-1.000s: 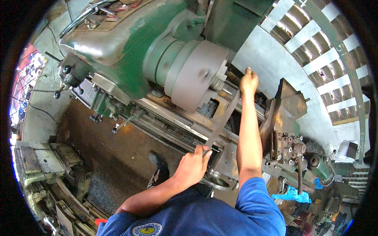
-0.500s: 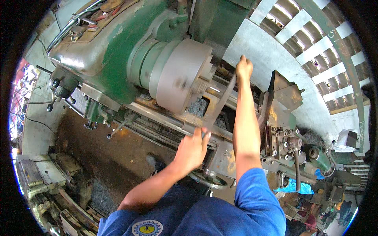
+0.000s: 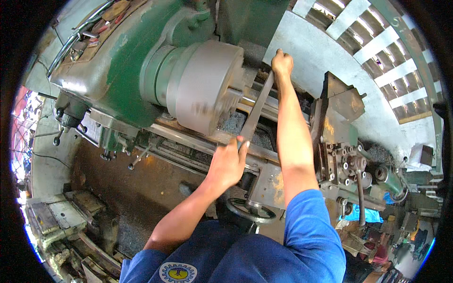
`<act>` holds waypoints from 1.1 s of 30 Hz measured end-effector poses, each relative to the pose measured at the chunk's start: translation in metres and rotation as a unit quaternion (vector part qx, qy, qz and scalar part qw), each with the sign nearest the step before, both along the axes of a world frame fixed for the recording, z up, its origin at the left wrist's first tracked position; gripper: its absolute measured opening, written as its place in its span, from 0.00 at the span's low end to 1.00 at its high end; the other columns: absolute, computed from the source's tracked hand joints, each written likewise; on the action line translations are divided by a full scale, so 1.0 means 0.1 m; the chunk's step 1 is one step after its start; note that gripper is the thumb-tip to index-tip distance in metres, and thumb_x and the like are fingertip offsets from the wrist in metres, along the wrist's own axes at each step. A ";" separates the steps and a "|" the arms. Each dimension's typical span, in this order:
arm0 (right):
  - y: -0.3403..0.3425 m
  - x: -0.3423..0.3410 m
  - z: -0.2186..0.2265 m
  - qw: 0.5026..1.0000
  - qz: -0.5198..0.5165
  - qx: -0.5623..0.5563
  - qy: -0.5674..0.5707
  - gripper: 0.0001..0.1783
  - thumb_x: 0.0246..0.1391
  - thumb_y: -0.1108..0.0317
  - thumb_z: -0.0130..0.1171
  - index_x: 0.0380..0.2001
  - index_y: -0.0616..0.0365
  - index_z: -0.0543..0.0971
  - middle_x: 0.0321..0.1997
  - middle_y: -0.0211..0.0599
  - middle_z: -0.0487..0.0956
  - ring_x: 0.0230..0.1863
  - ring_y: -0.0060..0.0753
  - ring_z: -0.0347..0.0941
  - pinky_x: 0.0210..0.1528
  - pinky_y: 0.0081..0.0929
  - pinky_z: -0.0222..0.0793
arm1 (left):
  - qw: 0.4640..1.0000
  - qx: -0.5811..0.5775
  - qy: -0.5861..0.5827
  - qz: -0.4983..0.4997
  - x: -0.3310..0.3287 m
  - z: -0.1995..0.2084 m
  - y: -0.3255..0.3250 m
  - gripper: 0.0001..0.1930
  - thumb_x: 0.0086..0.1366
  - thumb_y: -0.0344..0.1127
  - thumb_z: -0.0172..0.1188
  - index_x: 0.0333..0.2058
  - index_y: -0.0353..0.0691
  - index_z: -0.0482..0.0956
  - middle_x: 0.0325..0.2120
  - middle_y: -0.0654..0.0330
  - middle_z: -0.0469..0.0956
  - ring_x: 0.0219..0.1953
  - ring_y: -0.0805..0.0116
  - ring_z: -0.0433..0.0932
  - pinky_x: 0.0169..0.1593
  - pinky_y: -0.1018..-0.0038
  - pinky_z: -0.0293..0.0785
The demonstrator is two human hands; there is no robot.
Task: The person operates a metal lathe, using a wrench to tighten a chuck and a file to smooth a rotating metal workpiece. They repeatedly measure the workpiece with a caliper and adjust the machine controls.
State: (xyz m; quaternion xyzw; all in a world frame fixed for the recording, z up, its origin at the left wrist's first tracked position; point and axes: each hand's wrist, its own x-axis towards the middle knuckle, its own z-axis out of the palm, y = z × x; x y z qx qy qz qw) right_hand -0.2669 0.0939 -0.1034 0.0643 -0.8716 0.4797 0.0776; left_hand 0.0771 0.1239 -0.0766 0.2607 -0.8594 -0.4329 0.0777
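Note:
Both my hands grip a long flat file [image 3: 255,112] that lies slantwise across the lathe, just right of the chuck. My left hand [image 3: 226,162] is closed round its near end, thumb along the top. My right hand [image 3: 282,64] is closed on the far end. The big grey chuck [image 3: 200,87] looks blurred, as if spinning. From its face sticks out a short round metal workpiece [image 3: 234,93] with a thinner bright tip. The file crosses close to that tip; whether they touch I cannot tell.
Right of my right forearm stands the carriage with its tool post [image 3: 349,165]. A handwheel [image 3: 251,211] sits below my left hand. The green headstock [image 3: 113,61] fills the upper left, with control levers [image 3: 61,118] at its front. Metal chips [image 3: 233,122] lie under the workpiece.
Both hands have moved away from me, carrying the file farther across the lathe bed. The whole view has shifted slightly. The chuck stays blurred.

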 end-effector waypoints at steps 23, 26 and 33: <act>0.05 -0.10 0.20 1.000 -0.023 0.006 0.020 0.29 0.64 0.51 0.55 0.36 0.75 0.83 0.42 0.71 0.82 0.49 0.70 0.80 0.54 0.53 0.73 | 1.000 -0.010 0.002 -0.025 -0.05 -0.03 -0.04 0.18 0.76 0.43 0.54 0.47 0.29 0.76 0.30 0.33 0.79 0.35 0.31 0.80 0.36 0.50 0.76; 0.15 0.34 0.12 1.000 0.005 -0.010 0.029 0.27 0.65 0.52 0.55 0.34 0.73 0.82 0.41 0.71 0.82 0.48 0.71 0.80 0.53 0.54 0.73 | 0.998 -0.002 0.055 -0.013 0.51 -0.11 0.20 0.17 0.76 0.42 0.54 0.47 0.30 0.75 0.22 0.34 0.77 0.29 0.31 0.80 0.30 0.47 0.74; 0.02 0.59 -0.24 0.999 0.017 -0.038 0.018 0.23 0.67 0.55 0.54 0.35 0.71 0.80 0.41 0.69 0.82 0.49 0.71 0.79 0.54 0.57 0.71 | 0.997 0.058 -0.058 0.001 0.69 -0.16 0.12 0.15 0.76 0.41 0.55 0.46 0.32 0.75 0.23 0.34 0.78 0.30 0.31 0.80 0.32 0.46 0.74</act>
